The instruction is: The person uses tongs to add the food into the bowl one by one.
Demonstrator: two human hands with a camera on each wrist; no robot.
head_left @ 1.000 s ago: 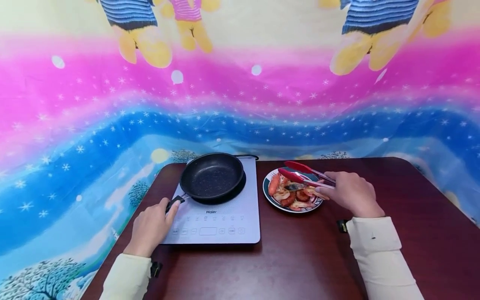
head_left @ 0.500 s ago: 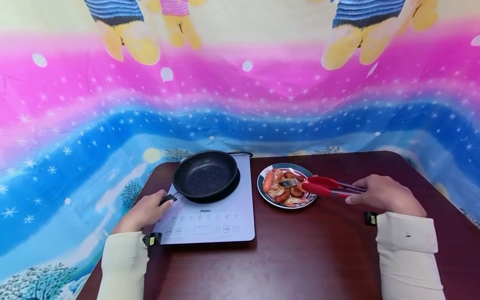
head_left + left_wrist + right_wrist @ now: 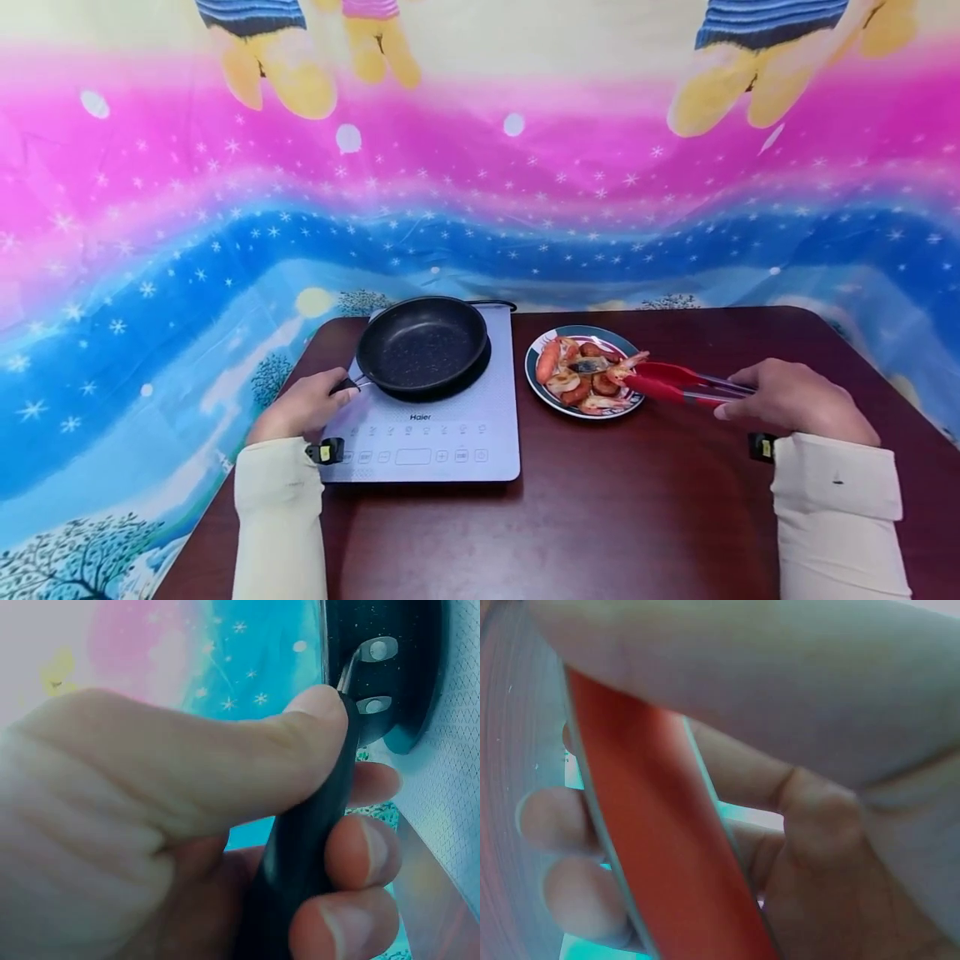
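Note:
My left hand (image 3: 303, 407) grips the black handle (image 3: 300, 847) of a frying pan (image 3: 422, 343), thumb on top and fingers curled beneath in the left wrist view. The pan rests on a white induction cooktop (image 3: 420, 462), and no food shows in it. My right hand (image 3: 798, 402) holds red-tipped tongs (image 3: 675, 382), whose red inlaid arm (image 3: 660, 817) fills the right wrist view. Their tips meet a shrimp (image 3: 624, 372) at the right side of a plate (image 3: 534, 385). Whether they pinch it, I cannot tell. Sausage pieces (image 3: 549, 358) and more shrimp share the plate.
A dark brown table (image 3: 585, 517) carries everything, the plate standing just right of the cooktop. From the cooktop's back runs a black cord (image 3: 495, 303). Behind the table hangs a printed cloth (image 3: 570, 208).
The tongs have swung from above the plate to its right side, their tips lowered onto the shrimp. My right hand moved right. My left hand keeps its hold on the pan handle.

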